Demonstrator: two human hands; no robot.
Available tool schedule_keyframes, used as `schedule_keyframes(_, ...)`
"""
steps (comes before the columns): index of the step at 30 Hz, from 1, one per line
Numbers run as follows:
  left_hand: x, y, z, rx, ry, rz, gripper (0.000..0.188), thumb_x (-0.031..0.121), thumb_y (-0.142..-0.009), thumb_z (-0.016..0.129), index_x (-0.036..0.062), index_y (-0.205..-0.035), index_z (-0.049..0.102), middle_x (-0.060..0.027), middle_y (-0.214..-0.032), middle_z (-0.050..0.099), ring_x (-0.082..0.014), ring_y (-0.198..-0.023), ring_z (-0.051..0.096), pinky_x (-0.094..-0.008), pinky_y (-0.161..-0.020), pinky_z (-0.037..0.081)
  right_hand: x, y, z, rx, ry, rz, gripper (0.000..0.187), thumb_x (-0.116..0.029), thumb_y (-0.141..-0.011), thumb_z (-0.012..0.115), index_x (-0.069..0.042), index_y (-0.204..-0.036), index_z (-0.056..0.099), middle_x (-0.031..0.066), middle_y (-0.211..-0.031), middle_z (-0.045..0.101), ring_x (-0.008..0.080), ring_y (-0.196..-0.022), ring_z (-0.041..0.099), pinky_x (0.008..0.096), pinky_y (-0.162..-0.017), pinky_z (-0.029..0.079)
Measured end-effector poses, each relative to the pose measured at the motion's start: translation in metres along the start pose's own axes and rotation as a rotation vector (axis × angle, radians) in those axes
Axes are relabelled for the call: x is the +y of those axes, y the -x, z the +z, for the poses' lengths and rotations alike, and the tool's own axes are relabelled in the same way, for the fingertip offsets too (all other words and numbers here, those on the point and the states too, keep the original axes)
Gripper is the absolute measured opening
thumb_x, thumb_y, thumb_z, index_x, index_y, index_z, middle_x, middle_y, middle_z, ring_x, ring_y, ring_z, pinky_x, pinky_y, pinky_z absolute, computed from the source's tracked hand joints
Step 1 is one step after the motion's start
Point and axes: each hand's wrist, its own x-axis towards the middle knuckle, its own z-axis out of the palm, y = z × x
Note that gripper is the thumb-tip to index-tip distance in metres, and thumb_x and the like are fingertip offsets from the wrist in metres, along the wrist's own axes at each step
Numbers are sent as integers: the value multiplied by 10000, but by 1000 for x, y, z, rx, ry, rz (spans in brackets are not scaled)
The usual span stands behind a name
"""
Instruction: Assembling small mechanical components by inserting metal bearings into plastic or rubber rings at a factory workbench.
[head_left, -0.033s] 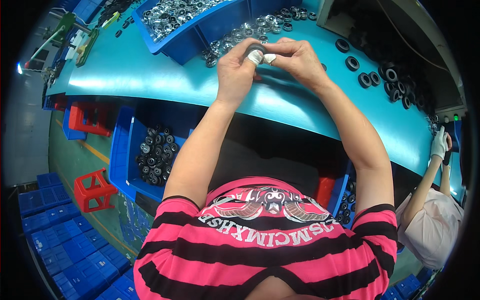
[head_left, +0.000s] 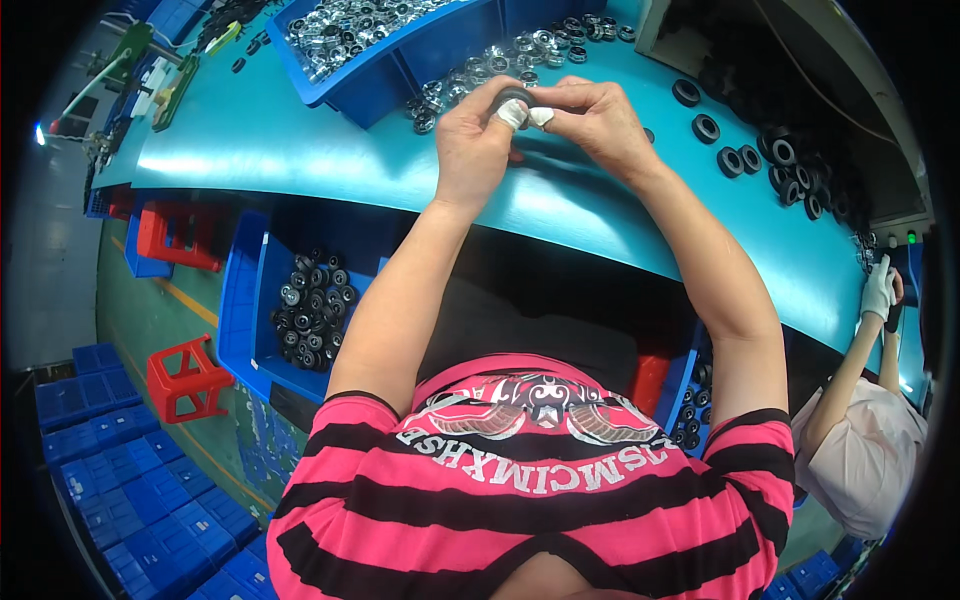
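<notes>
Upper centre of frame: left hand and right hand both pinching a black ring. Ring nearer left hand; its axis unclear.

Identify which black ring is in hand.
The black ring pinched between the left hand and right hand; the loose rings at right lie on the teal table.

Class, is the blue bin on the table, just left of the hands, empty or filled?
Filled, where visible: shiny round parts lie heaped inside the blue bin.
</notes>
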Motion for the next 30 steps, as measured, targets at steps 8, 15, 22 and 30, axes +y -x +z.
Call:
schedule_keyframes(8,3,1,-4,91,-27,-2,177,114,-987,639,52,-1133,719,-12,-879,688,-52,-728,614,-202,-491,489,-12,6,11,33,80,-24,288,-136,-825,743,-149,-1108,796,37,-842,692,110,-746,595,273,-684,475)
schedule_keyframes(15,-3,-5,-10,-99,191,-115,318,113,-1021,575,48,-1330,609,-59,-969,695,-85,-674,586,-249,-561,534,-5,-2,-3,-77,-162,187,400,-107,-850,656,-25,-1237,714,94,-1044,742,141,-869,681,286,-797,546)
schedule_keyframes(22,-1,-5,-9,-140,185,-185,328,92,-1022,554,49,-1344,594,-68,-988,683,-94,-683,585,-270,-577,551,-6,-2,-8,-52,-374,280,374,-96,-891,614,11,-1240,695,139,-1072,732,184,-919,702,314,-876,575)
schedule_keyframes(30,-4,-4,-7,2,-73,-69,196,67,-1003,566,72,-1182,648,-15,-907,653,-52,-677,556,-199,-504,444,-10,1,2,-94,-336,261,385,-101,-866,640,20,-1227,696,151,-1075,728,199,-948,710,321,-906,570)
